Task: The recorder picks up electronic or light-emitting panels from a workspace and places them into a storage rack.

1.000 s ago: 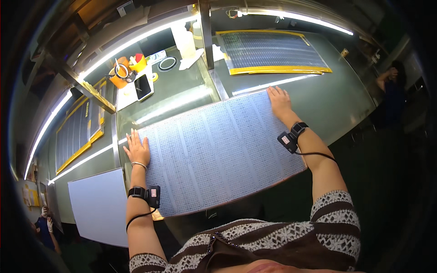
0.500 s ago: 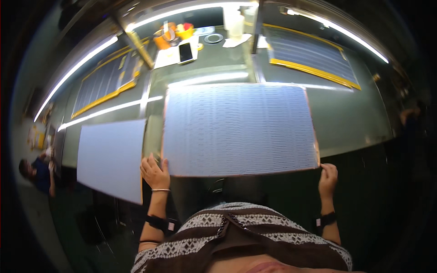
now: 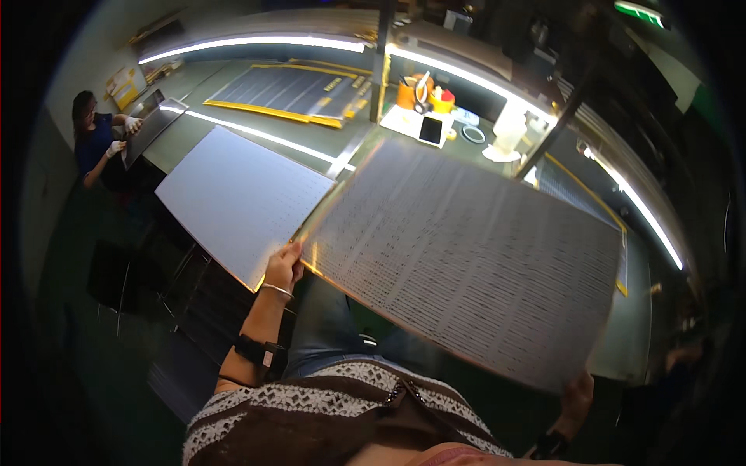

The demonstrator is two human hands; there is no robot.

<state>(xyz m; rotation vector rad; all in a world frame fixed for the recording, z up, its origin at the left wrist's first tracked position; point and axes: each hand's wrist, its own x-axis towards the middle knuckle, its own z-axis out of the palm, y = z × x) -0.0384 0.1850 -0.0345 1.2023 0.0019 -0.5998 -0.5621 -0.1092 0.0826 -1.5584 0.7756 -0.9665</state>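
Workbench: a dark green top (image 3: 198,89) is seen under light tubes (image 3: 256,46) along the upper frame.
Left of centre: a pale panel (image 3: 245,198) is laid at the bench edge, close beside the grey panel's left end.
Upper middle: yellow-taped sheets (image 3: 287,89), orange containers (image 3: 407,93), a phone (image 3: 430,130) and a white bottle (image 3: 510,128) are set out; another taped sheet (image 3: 575,190), at right, is partly covered.
Upper left: a dark panel (image 3: 151,128) is held by a white-gloved co-worker (image 3: 95,140).
Grey panel: the grey panel (image 3: 466,264) is held right of centre, overhanging the bench's near edge.
Long axis: it is sloped from upper left to lower right; pale bands are run across it.
Left hand: the near left corner is gripped by the left hand (image 3: 284,266), forearm raised from below.
Right hand: the lower right corner is met by the right hand (image 3: 577,396); blurred, its finger closure cannot be told.
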